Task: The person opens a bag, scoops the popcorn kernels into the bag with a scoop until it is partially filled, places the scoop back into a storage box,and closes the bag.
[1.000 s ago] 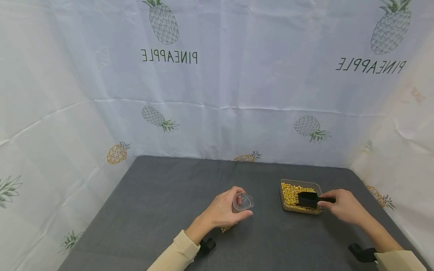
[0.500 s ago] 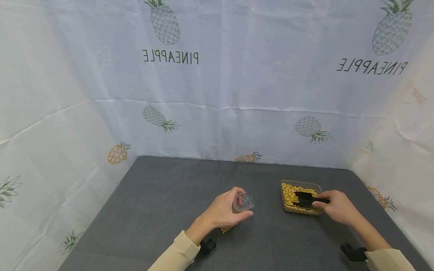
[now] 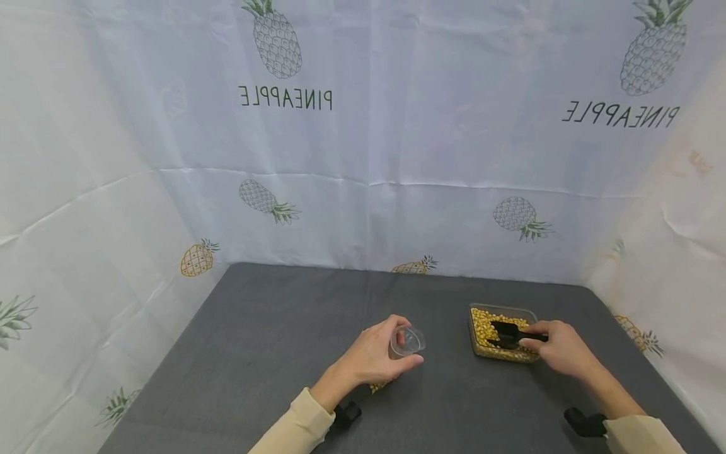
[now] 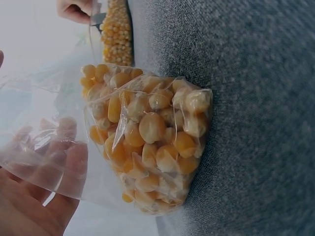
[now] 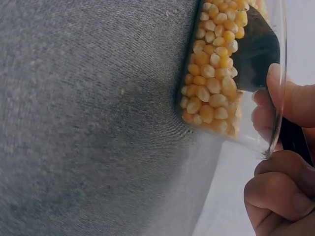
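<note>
My left hand (image 3: 368, 354) holds the upper part of a clear plastic bag (image 4: 147, 135), its fingers and thumb curved round the open mouth. Corn kernels fill the bottom of the bag, which sits on the grey cloth in the left wrist view; from the head only a few of these kernels show below the hand. At the right, my right hand (image 3: 564, 349) grips the handle of a black scoop (image 3: 507, 331). The scoop's blade lies among corn kernels (image 5: 206, 93) inside a clear rectangular container (image 3: 470, 325), its front edge partly buried. Fingers overlap the container's near right rim.
A dark grey cloth (image 3: 272, 353) covers the table under everything. Behind it and at both sides hangs a white curtain (image 3: 363, 221) printed with pineapples. Black straps (image 3: 584, 422) are at the wrists.
My right hand has shifted slightly left, pushing the scoop farther into the kernels, its blade lower than before. The left hand and the bag have stayed in place.
</note>
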`<move>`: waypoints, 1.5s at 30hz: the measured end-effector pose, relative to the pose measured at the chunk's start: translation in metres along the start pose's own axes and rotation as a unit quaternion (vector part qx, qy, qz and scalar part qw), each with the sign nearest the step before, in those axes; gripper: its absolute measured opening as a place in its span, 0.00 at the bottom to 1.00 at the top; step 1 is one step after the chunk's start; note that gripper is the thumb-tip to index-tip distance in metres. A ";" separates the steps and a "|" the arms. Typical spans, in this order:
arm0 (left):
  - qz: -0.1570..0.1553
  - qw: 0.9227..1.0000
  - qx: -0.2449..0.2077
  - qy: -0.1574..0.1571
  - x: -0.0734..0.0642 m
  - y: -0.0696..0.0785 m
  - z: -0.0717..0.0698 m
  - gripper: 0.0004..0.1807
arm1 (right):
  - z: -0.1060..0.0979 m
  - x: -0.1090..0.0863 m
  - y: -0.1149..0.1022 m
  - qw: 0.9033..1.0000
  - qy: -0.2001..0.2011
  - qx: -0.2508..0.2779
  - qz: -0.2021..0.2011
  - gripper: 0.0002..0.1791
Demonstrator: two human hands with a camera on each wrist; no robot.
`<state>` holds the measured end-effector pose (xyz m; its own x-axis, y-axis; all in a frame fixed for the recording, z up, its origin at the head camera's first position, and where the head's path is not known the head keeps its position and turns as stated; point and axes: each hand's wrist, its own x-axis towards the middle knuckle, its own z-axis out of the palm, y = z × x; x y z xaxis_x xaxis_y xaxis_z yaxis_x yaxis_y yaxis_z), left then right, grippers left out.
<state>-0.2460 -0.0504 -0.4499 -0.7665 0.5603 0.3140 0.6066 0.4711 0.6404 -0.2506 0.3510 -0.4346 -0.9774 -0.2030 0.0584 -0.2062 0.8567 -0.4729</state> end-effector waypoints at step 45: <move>-0.003 1.000 0.001 -0.006 -0.001 0.002 0.001 0.34 | -0.009 -0.028 0.012 0.995 0.038 0.084 0.044 0.28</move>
<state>-0.2439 -0.0499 -0.4496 -0.7677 0.5654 0.3017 0.6021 0.4753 0.6415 -0.2262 0.3709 -0.4341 -0.9934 -0.0887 0.0724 -0.1145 0.7767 -0.6194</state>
